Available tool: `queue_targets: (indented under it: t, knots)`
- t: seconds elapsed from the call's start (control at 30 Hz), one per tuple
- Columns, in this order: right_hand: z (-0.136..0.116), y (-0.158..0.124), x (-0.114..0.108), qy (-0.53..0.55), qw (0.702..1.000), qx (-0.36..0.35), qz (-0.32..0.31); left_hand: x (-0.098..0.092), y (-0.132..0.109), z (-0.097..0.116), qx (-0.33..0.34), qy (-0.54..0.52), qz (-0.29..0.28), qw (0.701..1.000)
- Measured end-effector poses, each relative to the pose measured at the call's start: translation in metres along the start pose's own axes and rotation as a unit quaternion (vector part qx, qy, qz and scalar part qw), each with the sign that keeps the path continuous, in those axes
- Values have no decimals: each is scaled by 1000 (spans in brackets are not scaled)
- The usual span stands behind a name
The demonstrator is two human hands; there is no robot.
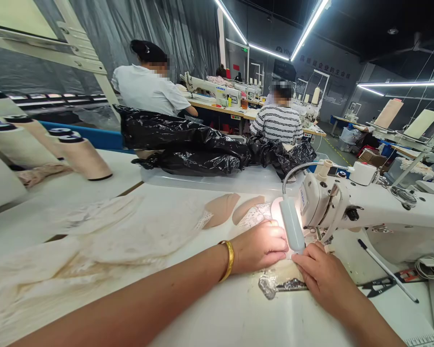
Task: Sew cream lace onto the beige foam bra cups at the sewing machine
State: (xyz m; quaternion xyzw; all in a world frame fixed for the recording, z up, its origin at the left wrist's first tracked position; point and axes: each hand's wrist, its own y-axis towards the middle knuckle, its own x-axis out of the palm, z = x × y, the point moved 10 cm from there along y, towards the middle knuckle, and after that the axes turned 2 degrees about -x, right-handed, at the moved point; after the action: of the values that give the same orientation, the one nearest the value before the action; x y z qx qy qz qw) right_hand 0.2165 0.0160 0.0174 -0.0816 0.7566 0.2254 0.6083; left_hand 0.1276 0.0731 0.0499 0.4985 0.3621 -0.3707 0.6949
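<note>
Beside the needle area of a white sewing machine [376, 205], my left hand [262, 246] presses with curled fingers on pale lace fabric [255, 215]. A gold bangle [230, 260] circles that wrist. Close to its right, thumb and fingers of my right hand [320, 270] pinch the fabric's near edge, partly under the lamp. The grey lamp head [292, 226] on a bendable neck lights this spot and hides some of the fabric and the needle. Beige cut pieces [222, 209] with lace edging lie left of my hands.
Cream lace garments [104, 241] spread across the left tabletop. Behind them, black plastic bags [195, 144] rest on a clear bin [217, 180]. Thread cones [85, 156] stand at left. Thread snips [381, 285] and a pen [388, 270] lie at right. Two people sit farther back.
</note>
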Motion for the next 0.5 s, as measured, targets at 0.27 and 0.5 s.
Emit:
queue_targets:
  t: [0.27,0.5]
  knots:
    - [4,2,-3,11,1000,12,23,-1,-1,-10,-14,28,1,1000]
    - [9,1,-4,67,996,16,64,1,-1,-18,-46,69,-5,997]
